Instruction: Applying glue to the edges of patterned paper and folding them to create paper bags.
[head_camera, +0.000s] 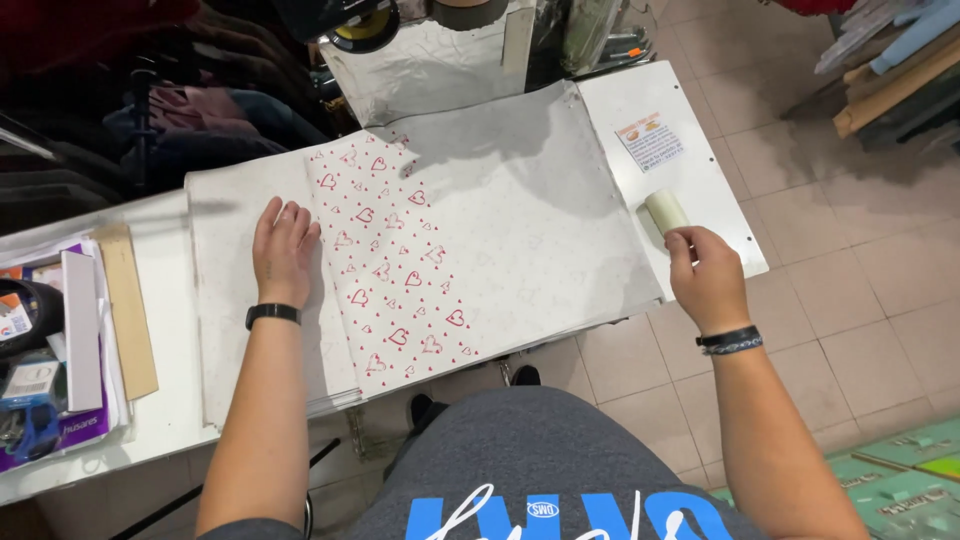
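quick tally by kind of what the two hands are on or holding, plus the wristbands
Heart-print wrapping paper sheet, under the left hand: 1
Plain white paper sheet, spread beside it: 1
Small pale roll, at the right hand fingertips: 1
Black wristbands: 2, left wrist and right wrist
Total: 5

Left hand (284, 250) lies flat, fingers spread; right hand (706, 278) curled.

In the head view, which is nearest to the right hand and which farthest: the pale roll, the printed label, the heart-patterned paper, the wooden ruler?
From the right hand:
1. Pale roll, at its fingertips.
2. Printed label, just beyond.
3. Heart-patterned paper, table centre.
4. Wooden ruler, far left.
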